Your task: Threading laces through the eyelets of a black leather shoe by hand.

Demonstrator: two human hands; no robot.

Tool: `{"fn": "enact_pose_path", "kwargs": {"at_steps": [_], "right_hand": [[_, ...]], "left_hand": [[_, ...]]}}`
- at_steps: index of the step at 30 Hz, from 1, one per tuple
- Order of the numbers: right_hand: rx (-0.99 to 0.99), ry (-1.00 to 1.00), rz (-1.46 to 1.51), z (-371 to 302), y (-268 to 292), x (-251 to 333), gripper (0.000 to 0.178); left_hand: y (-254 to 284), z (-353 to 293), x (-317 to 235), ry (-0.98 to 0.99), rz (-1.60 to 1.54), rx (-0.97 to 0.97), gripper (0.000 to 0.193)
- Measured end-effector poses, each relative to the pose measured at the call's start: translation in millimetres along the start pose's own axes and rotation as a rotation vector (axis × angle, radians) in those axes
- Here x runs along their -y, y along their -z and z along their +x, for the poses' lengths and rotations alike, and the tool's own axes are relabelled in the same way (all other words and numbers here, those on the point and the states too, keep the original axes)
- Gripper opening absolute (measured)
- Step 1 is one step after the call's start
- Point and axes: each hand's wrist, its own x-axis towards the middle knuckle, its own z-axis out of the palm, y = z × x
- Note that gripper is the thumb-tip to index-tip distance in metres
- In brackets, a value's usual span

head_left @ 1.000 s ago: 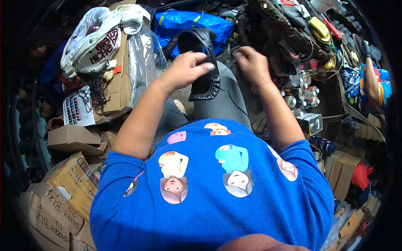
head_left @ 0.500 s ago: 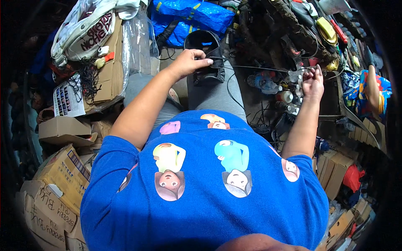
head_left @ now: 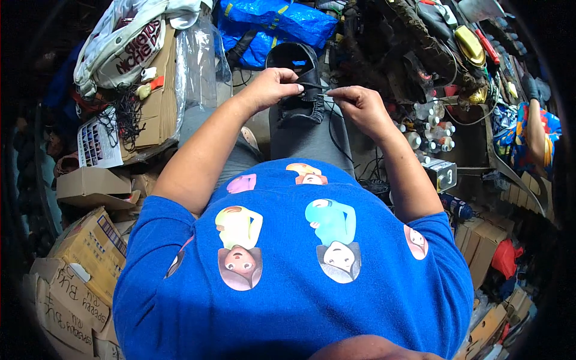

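A black shoe upper (head_left: 303,71), open in the middle with a ragged near edge, rests over my grey-trousered leg (head_left: 300,143). My left hand (head_left: 271,88) pinches its left edge between thumb and fingers. From the right, my right hand (head_left: 363,109) comes close, its thumb and forefinger closed on a thin silvery needle (head_left: 324,95) that points left at the shoe's edge. A dark thread (head_left: 332,129) hangs in a loop below that hand along my leg. Whether the needle's tip is in the material is too small to tell.
Cardboard and a plastic sheet (head_left: 198,66) stand at left beside a white bag (head_left: 123,45). A blue tarp bag (head_left: 288,24) lies ahead. Several small bottles (head_left: 429,129) and a metal tin (head_left: 443,174) crowd the right. Another person's arm (head_left: 534,132) shows at far right.
My right hand has come in from the far right, where the thread was stretched taut, to the shoe's edge. The thread now hangs slack. My left hand keeps its pinch.
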Motion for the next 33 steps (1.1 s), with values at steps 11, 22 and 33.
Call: {"fn": "enact_pose_path", "kwargs": {"at_steps": [11, 22, 33], "right_hand": [[0.075, -0.041, 0.017, 4, 7, 11, 0.022], [0.083, 0.081, -0.205, 7, 2, 10, 0.020], [0.209, -0.391, 0.501, -7, 13, -21, 0.023]], "left_hand": [[2, -1, -1, -0.027, 0.053, -0.025, 0.018], [-2, -12, -24, -0.344, 0.647, -0.070, 0.027], [-4, 20, -70, -0.395, 0.836, 0.283, 0.042]]}}
